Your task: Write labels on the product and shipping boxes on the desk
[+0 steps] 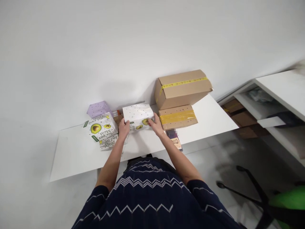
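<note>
Dressed in a dark navy shirt [143, 198] with short sleeves [96, 200]. Striped across the body with white zigzags [145, 183], both single and stacked in close bands, and marked thinly at the sleeves.

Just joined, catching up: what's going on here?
Someone's left hand and right hand hold a white avocado box by its two ends at a white table. Left of it are two stacked meal boxes and a purple package. To the right are a large carton, a smaller taped carton and a phone. Whether the held box touches the table isn't clear.
</note>
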The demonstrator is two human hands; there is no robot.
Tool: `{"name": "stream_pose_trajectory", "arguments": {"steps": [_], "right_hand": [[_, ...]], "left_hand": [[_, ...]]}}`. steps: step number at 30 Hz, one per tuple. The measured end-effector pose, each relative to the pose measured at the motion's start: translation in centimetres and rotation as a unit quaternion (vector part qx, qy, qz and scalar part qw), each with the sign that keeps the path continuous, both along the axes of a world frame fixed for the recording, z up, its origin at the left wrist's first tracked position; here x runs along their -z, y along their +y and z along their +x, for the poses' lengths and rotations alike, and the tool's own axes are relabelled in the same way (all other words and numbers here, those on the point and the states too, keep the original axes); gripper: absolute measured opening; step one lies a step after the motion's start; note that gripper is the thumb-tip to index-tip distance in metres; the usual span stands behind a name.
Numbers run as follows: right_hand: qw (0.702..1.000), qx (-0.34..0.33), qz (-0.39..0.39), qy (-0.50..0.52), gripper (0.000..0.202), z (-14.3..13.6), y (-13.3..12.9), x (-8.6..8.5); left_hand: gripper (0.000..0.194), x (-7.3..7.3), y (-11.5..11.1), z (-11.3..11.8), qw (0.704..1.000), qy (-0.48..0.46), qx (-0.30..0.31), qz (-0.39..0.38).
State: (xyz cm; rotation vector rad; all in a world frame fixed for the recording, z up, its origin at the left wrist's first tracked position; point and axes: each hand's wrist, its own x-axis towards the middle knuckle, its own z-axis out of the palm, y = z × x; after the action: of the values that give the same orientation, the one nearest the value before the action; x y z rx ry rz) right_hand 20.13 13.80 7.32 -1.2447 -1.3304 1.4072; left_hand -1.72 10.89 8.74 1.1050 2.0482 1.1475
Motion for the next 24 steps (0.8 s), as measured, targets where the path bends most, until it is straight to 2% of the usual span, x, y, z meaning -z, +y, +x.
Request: {"name": "stream_pose_trajectory", "arguments": {"steps": [2, 4, 8, 12, 16, 19, 21, 24], "right_hand": [[0.998, 0.057, -0.012, 0.014, 0.073, 1.2, -2.8, -1.1], [0.996, 0.073, -0.028, 0.045, 0.073, 2.2, -5.7, -2.8], [0.985, 0.106, -0.058, 0.125, 0.065, 3.4, -10.7, -5.9], [0.966, 0.14, -0.108, 0.187, 0.045, 4.4, -13.6, -6.7], [0.941, 0.09, -0.237, 0.225, 0.047, 5.0, -14.8, -5.4], [0.905, 0.015, -0.348, 0.245, 0.039, 4.6, -15.0, -3.2], [0.877, -0.041, -0.41, 0.249, 0.026, 4.0, -14.8, -1.2], [0.838, -0.096, -0.478, 0.245, 0.014, 2.9, -14.0, 2.2]], "left_hand": [[0.03, -0.9, -1.8, 0.5, 0.998, 0.01, 0.033, 0.055], [0.037, -2.1, -3.5, 1.1, 0.994, 0.003, 0.05, 0.094], [0.045, -4.5, -5.7, 2.4, 0.987, -0.019, 0.039, 0.154], [0.04, -6.5, -6.4, 2.9, 0.977, -0.01, 0.032, 0.209], [0.029, -7.9, -6.7, 2.5, 0.96, 0.028, 0.071, 0.269], [0.022, -8.4, -6.9, 2.7, 0.939, 0.057, 0.142, 0.308], [0.022, -8.0, -7.1, 3.3, 0.928, 0.079, 0.186, 0.312], [0.031, -6.1, -7.2, 4.2, 0.93, 0.114, 0.199, 0.286]]}}
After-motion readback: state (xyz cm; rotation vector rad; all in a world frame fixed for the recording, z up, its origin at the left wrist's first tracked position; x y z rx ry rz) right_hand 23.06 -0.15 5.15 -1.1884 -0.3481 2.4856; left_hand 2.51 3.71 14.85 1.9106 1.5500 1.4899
